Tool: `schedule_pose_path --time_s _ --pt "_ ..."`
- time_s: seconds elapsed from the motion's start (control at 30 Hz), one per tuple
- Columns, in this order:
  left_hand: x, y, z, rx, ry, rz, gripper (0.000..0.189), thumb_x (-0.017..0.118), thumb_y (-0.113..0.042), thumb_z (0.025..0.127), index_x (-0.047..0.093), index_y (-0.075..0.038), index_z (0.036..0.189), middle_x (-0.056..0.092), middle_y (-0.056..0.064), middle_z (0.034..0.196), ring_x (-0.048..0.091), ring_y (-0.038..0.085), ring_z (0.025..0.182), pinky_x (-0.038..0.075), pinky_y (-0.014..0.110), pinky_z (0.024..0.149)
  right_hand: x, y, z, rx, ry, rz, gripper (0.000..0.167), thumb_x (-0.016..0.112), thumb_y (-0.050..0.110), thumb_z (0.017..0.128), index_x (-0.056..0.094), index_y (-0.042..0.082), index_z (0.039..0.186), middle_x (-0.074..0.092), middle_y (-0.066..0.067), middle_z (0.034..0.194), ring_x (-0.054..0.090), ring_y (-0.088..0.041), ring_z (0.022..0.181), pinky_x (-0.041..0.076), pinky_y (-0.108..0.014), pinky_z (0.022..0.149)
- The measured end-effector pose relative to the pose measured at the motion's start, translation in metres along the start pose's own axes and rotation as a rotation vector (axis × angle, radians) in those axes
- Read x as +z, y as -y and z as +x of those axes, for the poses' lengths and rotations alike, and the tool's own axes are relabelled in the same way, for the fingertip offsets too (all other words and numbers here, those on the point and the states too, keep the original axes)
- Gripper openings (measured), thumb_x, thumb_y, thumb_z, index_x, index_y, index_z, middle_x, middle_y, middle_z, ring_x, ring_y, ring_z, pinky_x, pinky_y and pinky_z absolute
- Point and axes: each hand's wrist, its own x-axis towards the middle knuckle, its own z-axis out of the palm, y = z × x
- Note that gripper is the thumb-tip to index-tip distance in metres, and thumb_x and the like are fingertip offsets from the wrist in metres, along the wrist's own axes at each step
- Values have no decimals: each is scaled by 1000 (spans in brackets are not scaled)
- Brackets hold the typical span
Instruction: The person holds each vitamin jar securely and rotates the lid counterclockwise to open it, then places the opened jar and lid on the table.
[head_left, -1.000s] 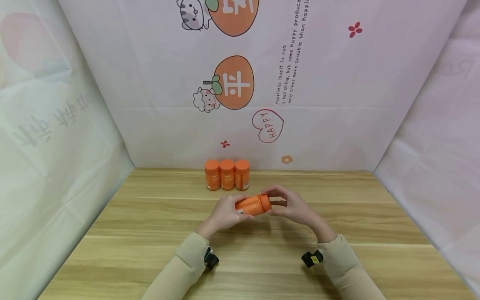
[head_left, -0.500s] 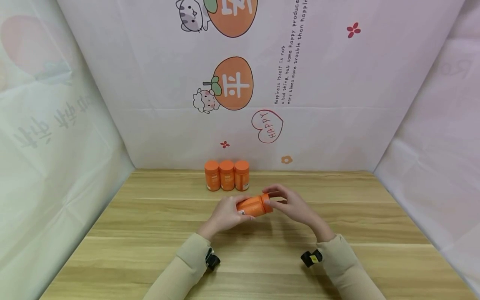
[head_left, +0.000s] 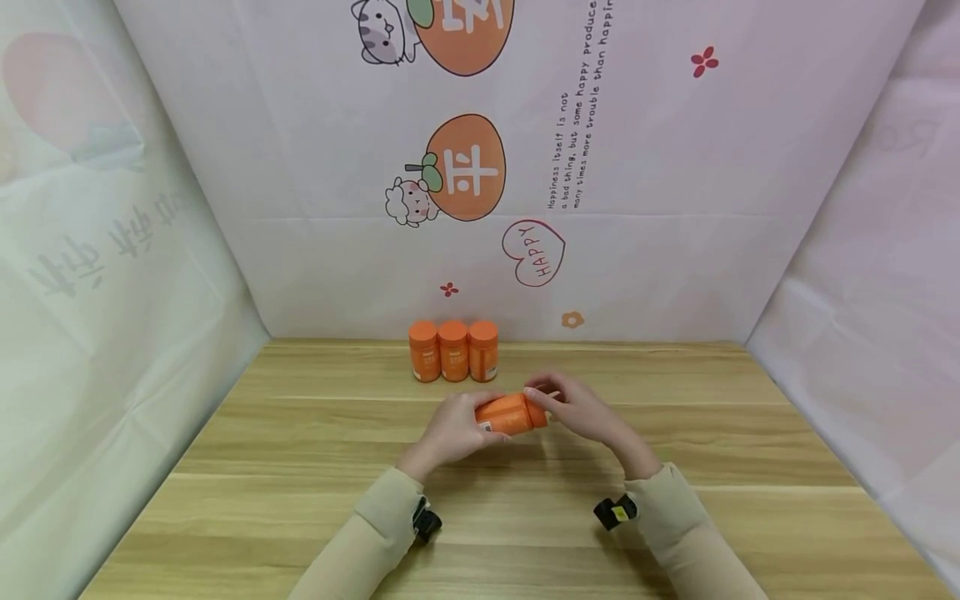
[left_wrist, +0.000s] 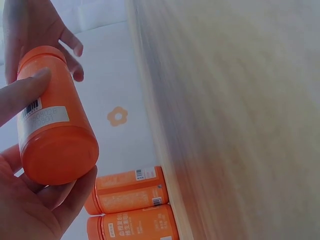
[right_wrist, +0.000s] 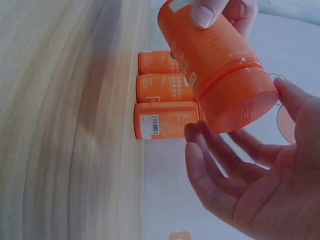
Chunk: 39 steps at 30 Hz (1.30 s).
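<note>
An orange bottle (head_left: 501,415) is held tilted on its side above the table, its lid pointing right. My left hand (head_left: 450,429) grips the body, thumb on one side and fingers curled round the other. My right hand (head_left: 583,410) is at the lid end. In the right wrist view its thumb tip touches the rim of the orange lid (right_wrist: 237,102), while the curved fingers (right_wrist: 200,165) reach round the opposite side. The bottle's base, with a barcode label above it, faces the left wrist camera. Part of the lid is hidden by the right hand in the head view.
Three matching orange bottles (head_left: 453,354) stand upright side by side at the back of the wooden table (head_left: 337,450), close to the printed white backdrop (head_left: 645,250). White sheets (head_left: 135,292) flank the table left and right. Each sleeve cuff carries a small black camera (head_left: 615,512).
My right thumb has moved from the near side of the lid up over it to the far side. The left hand and the bottle have shifted very slightly right.
</note>
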Motion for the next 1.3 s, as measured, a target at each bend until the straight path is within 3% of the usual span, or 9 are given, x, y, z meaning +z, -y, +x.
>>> schedule_pose_path --time_s 0.43,0.53,0.67,0.8,1.3 --pt "-1 1 -1 -1 -31 8 59 83 -31 70 63 -17 123 67 0 103 56 12 81 46 29 71 2 -1 1 120 43 45 51 50 48 95 56 5 121 62 -12 105 61 -19 84 54 -42 74" --pt "-1 1 -1 -5 -32 7 59 83 -30 70 62 -17 124 67 0 104 56 13 82 46 30 72 0 15 -6 136 61 49 47 48 43 97 56 2 119 62 -12 102 62 -21 85 54 -37 73" --pt "-2 2 -2 -6 -34 5 59 83 -29 70 62 -17 124 67 0 103 56 13 81 46 30 72 0 18 -8 141 73 55 45 47 39 99 54 0 121 62 -14 104 63 -23 87 54 -35 72" --pt "-2 2 -2 -4 -36 0 58 83 -29 70 62 -17 123 67 0 102 56 13 81 46 29 71 2 0 -1 128 74 69 50 49 45 96 54 3 123 62 -14 109 64 -21 87 55 -41 75" --pt "-4 1 -3 5 -43 -9 57 84 -28 69 64 -17 121 68 -1 103 57 13 83 46 30 73 -5 -2 -4 -3 144 85 50 55 36 95 49 3 131 55 -22 122 62 -25 99 54 -45 80"
